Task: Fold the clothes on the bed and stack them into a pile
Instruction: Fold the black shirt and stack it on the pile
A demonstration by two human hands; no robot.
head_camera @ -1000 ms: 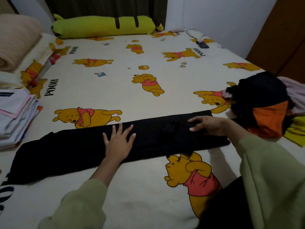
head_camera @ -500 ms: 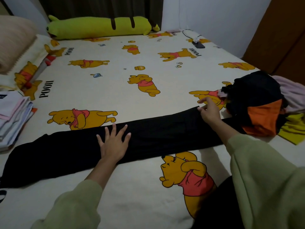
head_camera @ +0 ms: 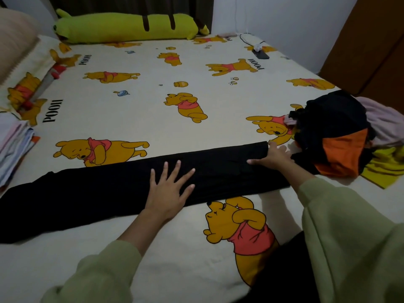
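A long black garment (head_camera: 109,193), folded into a narrow strip, lies flat across the near part of the bed (head_camera: 142,119). The person's left hand (head_camera: 168,191) presses flat on the middle of the strip, fingers straight and spread, gripping nothing. The right hand (head_camera: 275,156) rests on the strip's right end, at its far corner, with the thumb stretched along the cloth; whether its fingers pinch the edge or only touch it cannot be told. Just right of that end sits a heap of unfolded clothes (head_camera: 336,136), black and orange on top with pink and yellow beneath, its black cloth touching the strip. Well to the left of the strip, at the bed's edge, stands a stack of folded clothes (head_camera: 15,145). Far beyond the strip, a green plush bolster (head_camera: 122,27) lies along the head of the bed.
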